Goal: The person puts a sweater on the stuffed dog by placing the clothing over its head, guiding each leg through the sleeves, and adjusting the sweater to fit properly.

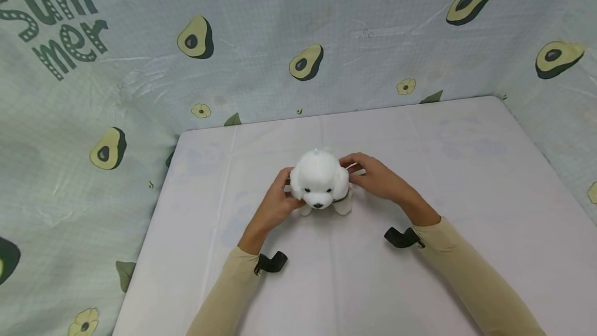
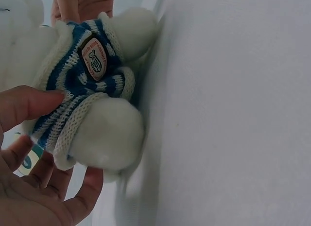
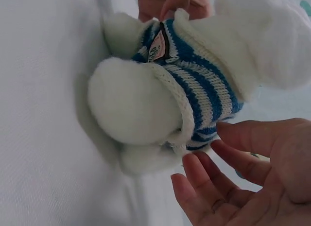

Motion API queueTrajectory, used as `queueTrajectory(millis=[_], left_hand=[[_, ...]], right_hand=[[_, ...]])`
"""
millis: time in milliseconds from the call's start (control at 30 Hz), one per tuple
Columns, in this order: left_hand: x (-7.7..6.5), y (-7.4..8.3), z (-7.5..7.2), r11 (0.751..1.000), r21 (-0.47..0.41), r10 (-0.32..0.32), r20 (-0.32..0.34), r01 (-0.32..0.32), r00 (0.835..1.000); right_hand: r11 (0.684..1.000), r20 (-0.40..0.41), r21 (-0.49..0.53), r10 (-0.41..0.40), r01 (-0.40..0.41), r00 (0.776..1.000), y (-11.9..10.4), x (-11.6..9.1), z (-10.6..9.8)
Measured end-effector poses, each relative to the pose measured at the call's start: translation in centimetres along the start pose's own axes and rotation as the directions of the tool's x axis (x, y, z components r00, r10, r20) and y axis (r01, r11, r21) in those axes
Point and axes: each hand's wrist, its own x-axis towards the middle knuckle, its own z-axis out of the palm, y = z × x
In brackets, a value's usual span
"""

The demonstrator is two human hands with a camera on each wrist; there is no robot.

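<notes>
A white plush dog (image 1: 318,179) stands on the table, its face toward the head camera. Both wrist views show its blue-and-white striped knit sweater (image 2: 80,85), with a small patch (image 2: 94,58) sewn on. My left hand (image 1: 277,201) holds one side of the dog: the thumb presses the knit and the fingers curl round beside the leg. On the other side my right hand (image 1: 377,176) lightly holds the sweater (image 3: 204,97), thumb tip against the stripes and curled fingertips at its lower edge. The dog's round white leg (image 3: 131,102) lies close to the tabletop.
A white cloth covers the table (image 1: 396,284). Behind it and at both sides hangs a pale sheet (image 1: 261,9) printed with avocados and lettering. A black wrist camera (image 1: 272,262) sits at the left cuff, another camera (image 1: 402,237) at the right cuff.
</notes>
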Motion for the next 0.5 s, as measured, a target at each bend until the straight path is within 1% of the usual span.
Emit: queueTrajectory(millis=[200, 300, 500], left_hand=[[0.6, -0.5, -0.6, 0.999, 0.03, 0.04, 0.015, -0.04, 0.999], [1.2, -0.9, -1.0, 0.999, 0.007, 0.04, 0.022, -0.041, 0.999], [2.7, -1.4, -1.8, 0.996, -0.058, 0.064, 0.032, -0.063, 0.997]], right_hand=[[0.998, -0.081, -0.031, 0.059, -0.061, 0.995, -0.1, 0.5, 0.3], [0.995, -0.129, -0.056, 0.078, -0.086, 0.989, -0.1, 0.7, 0.4], [0.992, -0.225, -0.093, 0.062, -0.085, 0.972, -0.4, 0.7, 0.3]])
